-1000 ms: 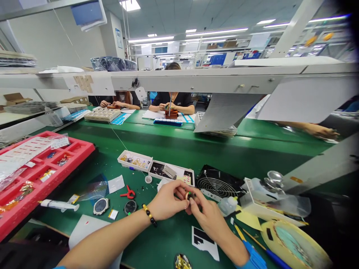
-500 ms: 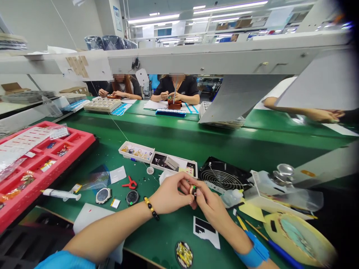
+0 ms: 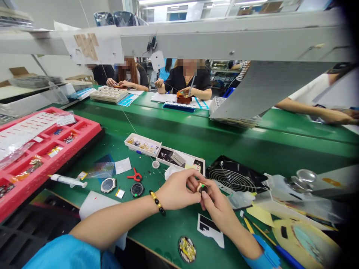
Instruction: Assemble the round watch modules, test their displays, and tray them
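In front of me both hands meet around a small watch case (image 3: 202,188), round and dark with a gold-coloured rim and a green dot. My left hand (image 3: 179,189), with a beaded bracelet at the wrist, pinches it from the left. From the other side my right hand (image 3: 217,201) grips it between thumb and fingers, a blue band on its wrist. The fingers cover part of the case. To the left on the green bench lie a dark round watch (image 3: 137,190) with a green dot, a silver-rimmed watch (image 3: 108,184) and a red clamp (image 3: 135,174).
Two white parts boxes (image 3: 143,145) and a black fan (image 3: 235,173) stand beyond my hands. A red foam tray (image 3: 92,129) and a syringe (image 3: 67,181) are at left. Near the front edge sits a dish of yellow bits (image 3: 187,249). Co-workers (image 3: 193,80) sit opposite.
The view has tilted down and shifted, so the bench contents appear displaced. Both hands still hold the watch case, whose dark face now shows more. A co-worker opposite has raised one hand.
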Demonstrator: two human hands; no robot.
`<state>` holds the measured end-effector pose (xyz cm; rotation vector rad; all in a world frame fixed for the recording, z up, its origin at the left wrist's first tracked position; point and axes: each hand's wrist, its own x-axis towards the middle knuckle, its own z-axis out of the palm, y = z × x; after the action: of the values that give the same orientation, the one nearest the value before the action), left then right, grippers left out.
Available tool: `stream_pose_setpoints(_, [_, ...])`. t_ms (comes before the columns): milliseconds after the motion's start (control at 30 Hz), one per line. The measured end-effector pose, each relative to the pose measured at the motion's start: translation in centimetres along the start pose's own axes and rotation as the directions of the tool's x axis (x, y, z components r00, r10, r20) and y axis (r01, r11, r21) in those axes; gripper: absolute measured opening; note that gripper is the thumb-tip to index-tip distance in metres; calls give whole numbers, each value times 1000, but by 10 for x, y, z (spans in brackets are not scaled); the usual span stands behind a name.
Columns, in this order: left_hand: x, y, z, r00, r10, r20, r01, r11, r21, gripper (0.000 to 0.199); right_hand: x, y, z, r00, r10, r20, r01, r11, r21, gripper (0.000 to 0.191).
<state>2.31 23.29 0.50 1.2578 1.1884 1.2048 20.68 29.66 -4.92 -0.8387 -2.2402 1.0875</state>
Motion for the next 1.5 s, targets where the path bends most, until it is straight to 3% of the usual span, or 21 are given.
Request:
stream_pose_setpoints(400, [-2,1,2,1000,-7,-3,7,1000,13,41,-1,-4,0,1000,19,-12,-19,999,-29,31])
stream_pose_setpoints(733, [-1,-2,1,999,-36,-17,37,996,83,42,5,-20,4,996,88,-12,-88,969,-232,24])
stream_pose_setpoints(1000, [-1,-2,-2,998,-66,-17,67,996,66,43,3,-26,3,999,32,3,-32,992,-124,24])
stream_pose_setpoints(1500, [-5,-2,-2,999,-45,-26,47,993,109,41,11,-29,8,998,62,-12,-63,970,-234,18])
